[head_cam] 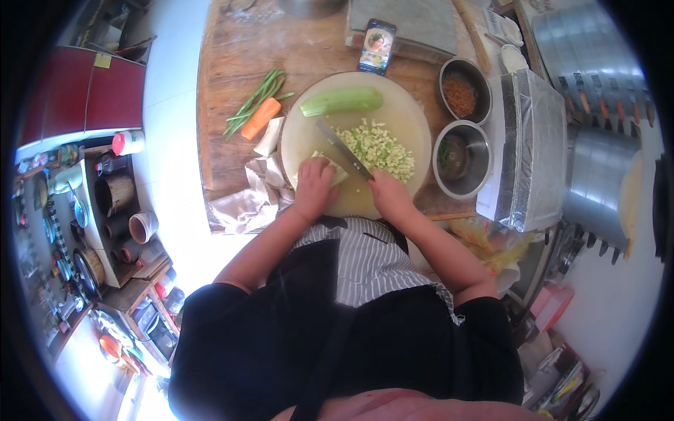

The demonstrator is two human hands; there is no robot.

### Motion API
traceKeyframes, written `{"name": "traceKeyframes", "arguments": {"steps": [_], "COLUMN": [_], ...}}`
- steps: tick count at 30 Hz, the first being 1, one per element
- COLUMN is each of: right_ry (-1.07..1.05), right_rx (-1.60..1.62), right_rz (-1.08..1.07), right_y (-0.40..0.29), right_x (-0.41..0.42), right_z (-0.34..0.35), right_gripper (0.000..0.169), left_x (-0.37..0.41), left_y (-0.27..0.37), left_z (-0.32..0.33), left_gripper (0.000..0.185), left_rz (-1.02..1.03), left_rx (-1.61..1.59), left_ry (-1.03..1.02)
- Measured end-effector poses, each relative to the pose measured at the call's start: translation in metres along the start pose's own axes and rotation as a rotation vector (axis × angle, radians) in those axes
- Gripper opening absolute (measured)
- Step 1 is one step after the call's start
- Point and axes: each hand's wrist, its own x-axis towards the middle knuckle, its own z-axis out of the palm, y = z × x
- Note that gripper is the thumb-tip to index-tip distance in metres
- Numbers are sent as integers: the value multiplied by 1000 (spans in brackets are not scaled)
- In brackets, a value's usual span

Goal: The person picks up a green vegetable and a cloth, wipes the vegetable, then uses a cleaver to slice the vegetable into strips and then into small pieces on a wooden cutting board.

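Observation:
On a round cutting board (363, 202), my right hand (389, 193) is closed around the handle of a knife (346, 151), whose blade points up and to the left. My left hand (315, 185) presses down on pale green cut vegetable strips (338, 173) at the board's lower left, left of the blade. A heap of diced pale green vegetable (376, 149) lies to the right of the knife. Across the board's far part rests a piece of peeled green squash or similar vegetable (342, 101).
Left of the board are green beans or similar stalks (258, 100), a carrot piece (261, 118), a pale root piece (270, 138) and a crumpled cloth or wrapper (253, 197). Two metal bowls (488, 84) (487, 179) stand right. A phone (377, 46) leans at the back.

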Motion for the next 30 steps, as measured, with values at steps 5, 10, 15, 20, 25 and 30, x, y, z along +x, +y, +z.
{"name": "traceKeyframes", "arguments": {"steps": [5,10,15,20,25,30], "right_ry": [14,-37,-93,-81,-21,-81], "right_rx": [-65,-124,-157,-117,-76,-152], "right_rz": [-12,-101,-112,-54,-131,-108], "right_y": [-9,-22,-40,-35,-23,-41], "right_x": [-7,-11,-10,19,14,2], "right_z": [-14,-24,-21,4,-12,-5], "right_gripper": [16,16,18,19,16,17], "left_x": [9,6,9,8,8,8], "left_y": [-2,-7,-6,-11,-13,-6], "left_z": [-5,-9,-7,-8,-11,-9], "left_gripper": [46,48,45,38,38,40], "left_rz": [-3,-27,-39,-33,-12,25], "left_rx": [-19,-105,-54,-89,-109,-73], "left_ry": [-2,-23,-17,-55,-63,-28]}}
